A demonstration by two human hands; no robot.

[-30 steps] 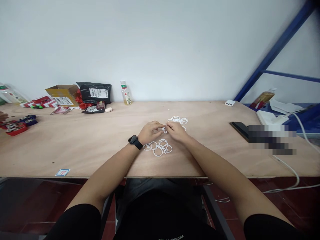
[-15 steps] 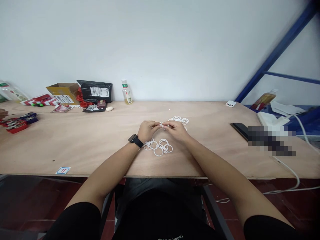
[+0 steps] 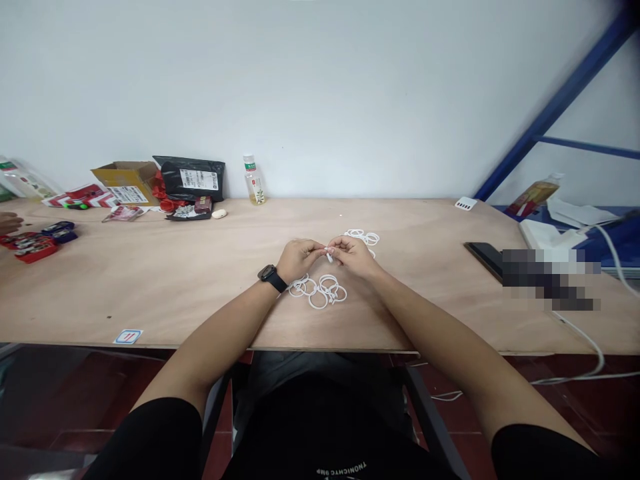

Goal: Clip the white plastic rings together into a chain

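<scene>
My left hand [image 3: 296,259] and my right hand [image 3: 353,255] meet over the middle of the wooden table [image 3: 200,280], fingertips pinched together on one small white plastic ring [image 3: 329,255]. A black watch sits on my left wrist. Just below my hands lies a cluster of several linked white rings [image 3: 320,291]. A second heap of white rings [image 3: 364,237] rests on the table right behind my right hand.
At the back left stand a cardboard box [image 3: 127,181], a black parcel bag [image 3: 193,180] and a small bottle [image 3: 254,181]. Red and blue items [image 3: 35,240] and another person's hand [image 3: 9,223] are far left. A black flat object [image 3: 484,256], white cable [image 3: 590,347] and blue frame [image 3: 555,100] are right.
Both hands stayed together on the ring, shifting slightly; the fingers have worked the small white ring between them. The view has drifted a little downward.
</scene>
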